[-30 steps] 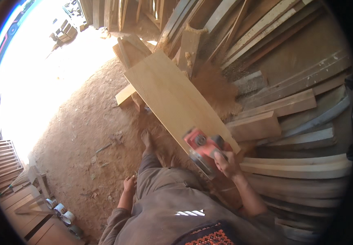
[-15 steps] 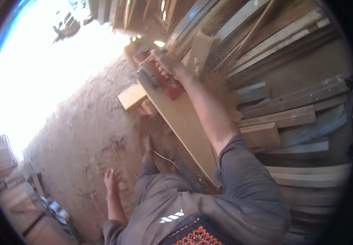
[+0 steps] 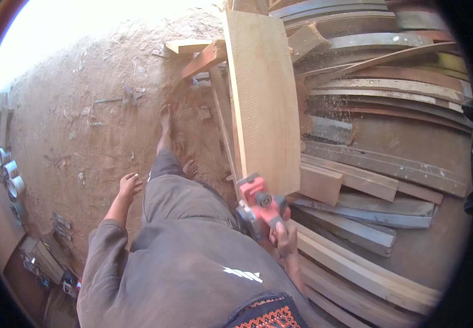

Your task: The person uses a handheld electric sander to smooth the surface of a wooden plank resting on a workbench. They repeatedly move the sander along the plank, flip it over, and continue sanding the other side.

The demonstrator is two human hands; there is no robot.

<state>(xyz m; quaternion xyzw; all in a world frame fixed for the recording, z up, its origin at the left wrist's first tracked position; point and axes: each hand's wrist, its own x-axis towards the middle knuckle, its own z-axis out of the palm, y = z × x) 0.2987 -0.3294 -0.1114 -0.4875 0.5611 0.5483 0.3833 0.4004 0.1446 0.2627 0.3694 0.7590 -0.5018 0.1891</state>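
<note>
Right hand (image 3: 285, 239) clamped on the red power planer (image 3: 261, 206), fingers wrapped round its near end. Planer sits at the near end of the long pale plank (image 3: 263, 93), touching its near edge. Left hand (image 3: 130, 185) hangs free at the left, fingers loosely spread, holding nothing, well apart from the planer. Plank runs near to far, raised on a wooden trestle (image 3: 206, 57) at its far end. Bare feet (image 3: 165, 117) on the sawdust-covered dirt ground (image 3: 83, 126), just left of the plank. Right of the plank: a pile of stacked boards (image 3: 378, 147), dark and weathered, fanned out; a short pale block (image 3: 318, 183) lies just right of the planer. Far left edge: small round cans (image 3: 9, 177) and clutter, too blurred to tell. Bright glare at far left.
</note>
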